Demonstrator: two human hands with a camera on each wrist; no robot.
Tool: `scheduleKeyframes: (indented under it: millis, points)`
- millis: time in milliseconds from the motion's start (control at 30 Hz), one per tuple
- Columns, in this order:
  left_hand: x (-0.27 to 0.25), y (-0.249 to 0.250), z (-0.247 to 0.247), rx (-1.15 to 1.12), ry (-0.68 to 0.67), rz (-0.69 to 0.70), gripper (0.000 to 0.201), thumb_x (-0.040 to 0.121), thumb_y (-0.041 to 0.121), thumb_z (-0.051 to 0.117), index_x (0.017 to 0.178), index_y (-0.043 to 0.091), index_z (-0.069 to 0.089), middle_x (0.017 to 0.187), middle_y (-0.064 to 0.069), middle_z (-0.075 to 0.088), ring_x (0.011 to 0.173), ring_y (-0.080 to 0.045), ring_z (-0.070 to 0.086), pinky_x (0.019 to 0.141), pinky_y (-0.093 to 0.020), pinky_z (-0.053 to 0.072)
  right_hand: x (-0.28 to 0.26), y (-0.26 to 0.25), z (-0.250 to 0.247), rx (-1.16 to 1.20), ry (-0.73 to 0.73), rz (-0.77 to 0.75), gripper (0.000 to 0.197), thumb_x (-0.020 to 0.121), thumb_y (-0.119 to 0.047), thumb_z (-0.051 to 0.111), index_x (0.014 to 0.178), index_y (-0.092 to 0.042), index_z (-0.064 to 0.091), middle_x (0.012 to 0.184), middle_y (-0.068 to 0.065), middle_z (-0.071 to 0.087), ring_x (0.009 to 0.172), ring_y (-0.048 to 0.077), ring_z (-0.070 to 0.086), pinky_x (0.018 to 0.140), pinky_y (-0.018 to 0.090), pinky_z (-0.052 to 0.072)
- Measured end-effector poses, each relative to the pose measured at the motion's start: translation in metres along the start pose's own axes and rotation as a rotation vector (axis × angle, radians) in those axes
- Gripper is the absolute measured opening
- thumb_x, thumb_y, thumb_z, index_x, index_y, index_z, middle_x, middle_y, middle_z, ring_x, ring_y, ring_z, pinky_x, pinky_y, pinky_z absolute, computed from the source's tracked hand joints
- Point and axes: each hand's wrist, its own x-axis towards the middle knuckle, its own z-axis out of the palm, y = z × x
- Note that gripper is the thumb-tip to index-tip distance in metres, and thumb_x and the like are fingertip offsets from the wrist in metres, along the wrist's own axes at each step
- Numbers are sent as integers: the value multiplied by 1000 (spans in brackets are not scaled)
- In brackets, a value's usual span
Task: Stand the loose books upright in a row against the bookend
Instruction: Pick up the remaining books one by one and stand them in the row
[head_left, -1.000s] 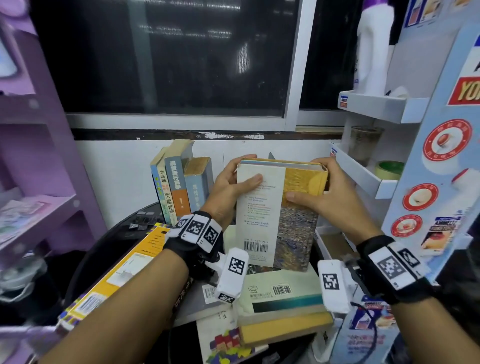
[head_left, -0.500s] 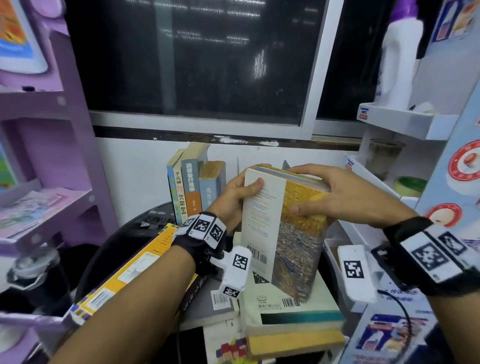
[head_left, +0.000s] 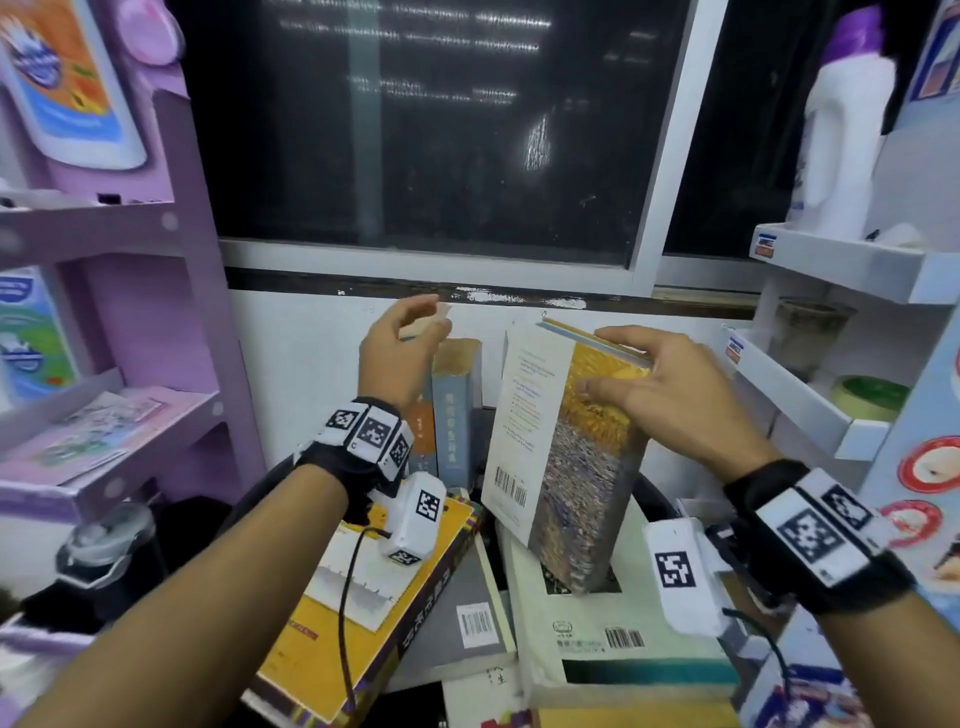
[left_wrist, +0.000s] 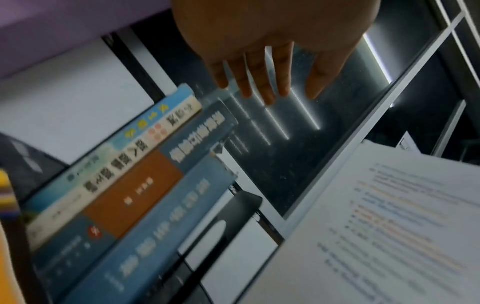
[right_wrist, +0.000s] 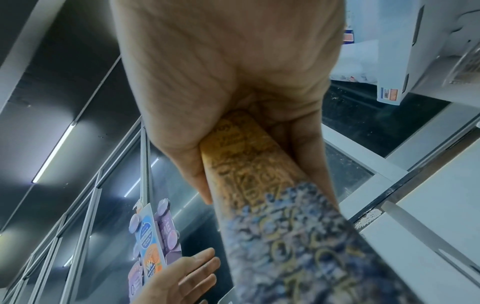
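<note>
Left hand (head_left: 397, 349) is off the thick paperback (head_left: 566, 447) now and up by the tops of the standing row (head_left: 451, 410), fingers spread, holding nothing. Right hand (head_left: 670, 395) alone grips the paperback at its top edge, thumb on the back cover, fingers over the far side; wrist view confirms the clamp across the spine. Book is tilted, bottom corner resting on the cream book (head_left: 613, 623) below the right wrist, just right of the row.

Handling, my read: fat softcover, moderately heavy, glossy cover so a bit slick, flexes if pinched by one corner. Best held across the spine near the top, second hand steadying the lower edge.

Black bookend (left_wrist: 228, 222) shows right of the row in the left wrist view, between the row and the held book. Gap there looks tight. Flat pile under both wrists, yellow book (head_left: 363, 597) included, crowds the landing spot. White shelf rack (head_left: 810, 410) sits close beyond the right hand.
</note>
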Motion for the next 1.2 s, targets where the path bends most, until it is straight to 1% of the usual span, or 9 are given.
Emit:
scheduleKeyframes:
  millis: [133,267,367,433,600,767,933,1033,1200]
  points:
    - [21,-10,-11,333,-13,51,40,82,34,70,120,21,65,125,0,62,116,-17,54,95,-29,42,15,-10,7,-2,45,-31,53,76,-30,80,126,-25,63,100,-5,69,78,-6,61,58,3,40]
    - [37,-23,-9,681,-96,150,57,78,56,66,125,25,61,132,-2,59,123,-22,50,105,-41,40,31,-18,15,5,33,-57,53,76,-27,80,127,-22,63,97,-7,69,73,-10,60,53,-1,38]
    - [44,-26,-2,830,-204,140,72,75,69,55,127,20,59,133,-2,58,123,-23,49,103,-40,38,42,-22,20,-17,23,-65,52,77,-28,79,127,-22,63,97,-6,68,78,0,63,55,2,39]
    - [47,-32,2,895,-258,129,79,70,74,46,127,20,58,133,-2,58,122,-23,48,101,-41,37,49,-22,24,-32,15,-62,56,76,-33,80,128,-24,62,107,-2,67,91,12,64,64,12,44]
    - [52,-52,2,950,-219,174,76,75,61,67,141,29,46,149,2,43,135,-20,40,111,-41,29,67,-16,32,-45,11,-36,59,73,-41,80,128,-31,60,115,4,64,112,24,57,91,38,52]
    - [53,-56,-2,934,-210,161,77,75,60,69,142,30,44,151,4,40,136,-19,40,112,-43,26,75,-13,37,-57,-5,-30,59,74,-39,80,128,-29,60,113,5,65,106,23,61,86,33,54]
    - [55,-59,-6,926,-222,127,77,76,58,70,143,32,41,152,4,38,137,-20,39,113,-45,24,82,-7,41,-70,22,-4,59,74,-40,79,128,-28,60,115,5,64,109,24,58,89,36,53]
    - [55,-58,-7,929,-224,127,77,76,58,70,143,32,41,152,4,37,137,-19,39,114,-45,23,86,-7,43,-56,52,8,56,76,-37,79,128,-25,61,112,3,65,106,21,60,87,32,51]
    - [55,-58,-7,920,-222,129,77,76,57,70,142,31,42,151,5,38,135,-19,40,115,-44,23,94,-11,53,-77,125,16,58,76,-38,76,129,-23,61,117,6,64,119,26,51,101,41,46]
